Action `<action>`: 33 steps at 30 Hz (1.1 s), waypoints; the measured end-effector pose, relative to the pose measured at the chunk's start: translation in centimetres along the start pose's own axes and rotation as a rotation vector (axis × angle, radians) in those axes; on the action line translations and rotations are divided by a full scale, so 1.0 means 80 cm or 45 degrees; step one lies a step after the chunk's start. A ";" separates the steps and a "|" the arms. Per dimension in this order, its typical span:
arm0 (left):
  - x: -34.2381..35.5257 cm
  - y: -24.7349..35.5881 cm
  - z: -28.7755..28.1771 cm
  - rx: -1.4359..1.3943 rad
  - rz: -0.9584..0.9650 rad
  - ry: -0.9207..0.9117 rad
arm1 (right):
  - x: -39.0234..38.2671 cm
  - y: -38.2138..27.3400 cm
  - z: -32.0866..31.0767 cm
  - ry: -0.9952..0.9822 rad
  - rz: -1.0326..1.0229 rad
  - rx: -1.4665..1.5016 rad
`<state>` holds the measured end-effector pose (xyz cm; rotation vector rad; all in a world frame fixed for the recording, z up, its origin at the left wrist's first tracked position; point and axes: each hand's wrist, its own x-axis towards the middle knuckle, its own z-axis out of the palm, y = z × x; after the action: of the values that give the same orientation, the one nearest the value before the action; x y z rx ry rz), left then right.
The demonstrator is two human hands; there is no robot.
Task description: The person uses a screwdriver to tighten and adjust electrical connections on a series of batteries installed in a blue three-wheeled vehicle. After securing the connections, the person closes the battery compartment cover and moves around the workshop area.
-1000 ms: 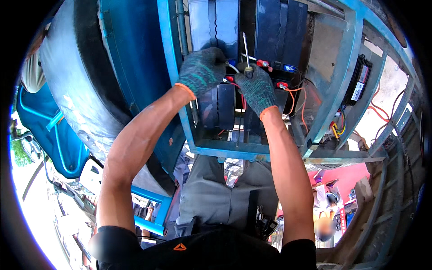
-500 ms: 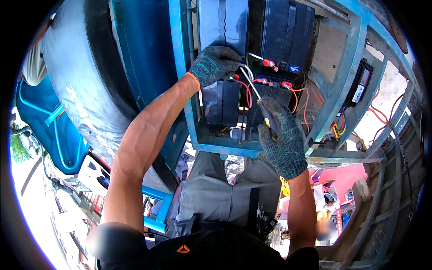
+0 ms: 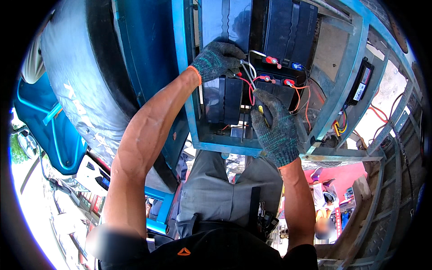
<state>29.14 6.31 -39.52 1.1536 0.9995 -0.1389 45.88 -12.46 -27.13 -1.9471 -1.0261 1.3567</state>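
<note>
My left hand (image 3: 218, 62), in a dark knitted glove with an orange cuff, is closed with its fingertips at a white cable (image 3: 253, 69) beside a battery terminal. My gloved right hand (image 3: 275, 128) grips a screwdriver (image 3: 261, 110) with a black and yellow handle. The shaft slants up to the left toward my left fingertips; its tip and the screw are not clear. Below my left hand lies a dark battery (image 3: 231, 101). Red terminal covers (image 3: 272, 60) and a blue terminal cover (image 3: 297, 66) sit on neighbouring batteries, with thin red wires (image 3: 250, 90) between them.
A blue metal frame (image 3: 216, 147) surrounds the batteries. To the right, a black box (image 3: 361, 83) with coloured wires is fixed to the frame. A large grey padded cover (image 3: 76, 85) stands at left. Another person (image 3: 321, 204) shows beyond the frame at lower right.
My right hand and the screwdriver have shifted slightly up and left, with the handle closer to the terminals. My left hand stays at the same terminal.
</note>
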 end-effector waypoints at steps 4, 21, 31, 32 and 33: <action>0.000 -0.001 0.002 -0.008 -0.012 0.006 | 0.000 -0.005 -0.001 0.006 -0.012 0.043; -0.020 0.014 0.013 0.530 0.042 0.221 | 0.020 -0.053 0.010 0.011 -0.254 -0.432; -0.028 0.014 0.022 0.760 0.087 0.395 | 0.023 -0.061 0.021 0.040 -0.207 -0.369; -0.027 0.015 0.024 0.776 0.116 0.412 | 0.022 -0.059 0.022 0.061 -0.211 -0.364; -0.026 0.015 0.027 0.901 0.109 0.381 | 0.021 -0.057 0.023 0.082 -0.215 -0.361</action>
<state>29.87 4.31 -37.12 1.9015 1.2024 -0.2704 43.26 -8.49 -25.08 -2.0342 -1.3791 1.0976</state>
